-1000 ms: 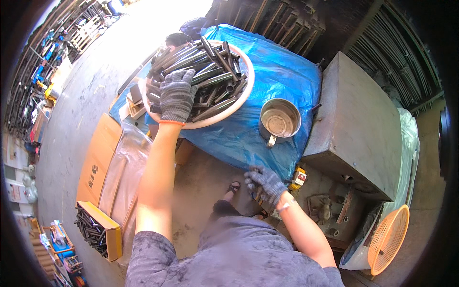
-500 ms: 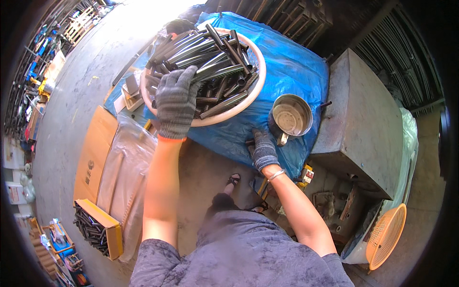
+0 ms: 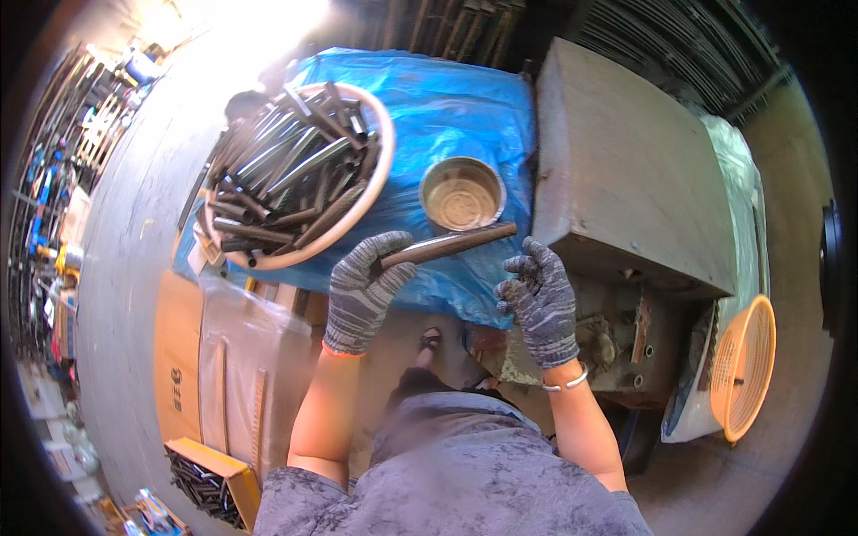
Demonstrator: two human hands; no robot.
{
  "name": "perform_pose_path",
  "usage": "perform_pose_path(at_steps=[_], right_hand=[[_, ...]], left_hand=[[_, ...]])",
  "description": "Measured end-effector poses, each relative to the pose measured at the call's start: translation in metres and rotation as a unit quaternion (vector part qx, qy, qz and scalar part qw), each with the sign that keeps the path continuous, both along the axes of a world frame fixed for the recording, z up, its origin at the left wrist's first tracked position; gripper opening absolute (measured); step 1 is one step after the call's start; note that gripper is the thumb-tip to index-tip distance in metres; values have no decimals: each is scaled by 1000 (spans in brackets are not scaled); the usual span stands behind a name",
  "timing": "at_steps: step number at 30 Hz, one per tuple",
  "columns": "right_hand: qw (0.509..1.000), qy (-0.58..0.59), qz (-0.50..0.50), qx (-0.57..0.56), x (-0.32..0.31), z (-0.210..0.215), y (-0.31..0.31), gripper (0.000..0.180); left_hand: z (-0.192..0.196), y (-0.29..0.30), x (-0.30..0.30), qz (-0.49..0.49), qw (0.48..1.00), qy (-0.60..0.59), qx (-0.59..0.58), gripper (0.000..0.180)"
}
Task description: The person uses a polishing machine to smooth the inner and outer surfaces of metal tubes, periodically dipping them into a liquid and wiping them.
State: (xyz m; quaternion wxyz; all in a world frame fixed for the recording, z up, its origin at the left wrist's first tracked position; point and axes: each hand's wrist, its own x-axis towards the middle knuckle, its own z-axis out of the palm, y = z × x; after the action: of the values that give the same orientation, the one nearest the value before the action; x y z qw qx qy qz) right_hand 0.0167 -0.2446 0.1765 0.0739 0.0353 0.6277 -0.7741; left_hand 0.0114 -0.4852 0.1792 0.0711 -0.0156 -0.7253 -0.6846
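The left hand [image 3: 362, 290] grips one dark tube [image 3: 456, 244], the right hand [image 3: 542, 302] half-curled nearby.

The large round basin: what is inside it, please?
The basin holds a heap of dark tubes, some crossing each other. Its bottom is covered and cannot be seen.

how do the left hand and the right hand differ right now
The left hand grips a dark tube near one end; the right hand is half-curled near the tube's other end, with no tube visible in it. The left hand's glove shows an orange cuff edge, while the right hand has a pale bangle at the wrist. Both wear grey striped knit gloves.
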Motion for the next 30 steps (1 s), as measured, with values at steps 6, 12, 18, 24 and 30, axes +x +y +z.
perform_pose_path(at_steps=[6,12,18,24,30], right_hand=[[994,65,-20,81,40,-20,58,35],[984,-5,14,180,71,-19,93,29],[889,239,1,390,1,-5,84,27],[633,333,92,693,-104,15,21,15],[558,353,146,736,-137,-7,-30,14]], left_hand=[[-15,122,24,-186,968,-146,83,29],[-63,197,63,-261,922,-206,199,32],[-61,187,56,-342,931,-120,42,54],[-45,119,73,-212,959,-178,66,58],[-71,61,97,-107,972,-206,46,47]])
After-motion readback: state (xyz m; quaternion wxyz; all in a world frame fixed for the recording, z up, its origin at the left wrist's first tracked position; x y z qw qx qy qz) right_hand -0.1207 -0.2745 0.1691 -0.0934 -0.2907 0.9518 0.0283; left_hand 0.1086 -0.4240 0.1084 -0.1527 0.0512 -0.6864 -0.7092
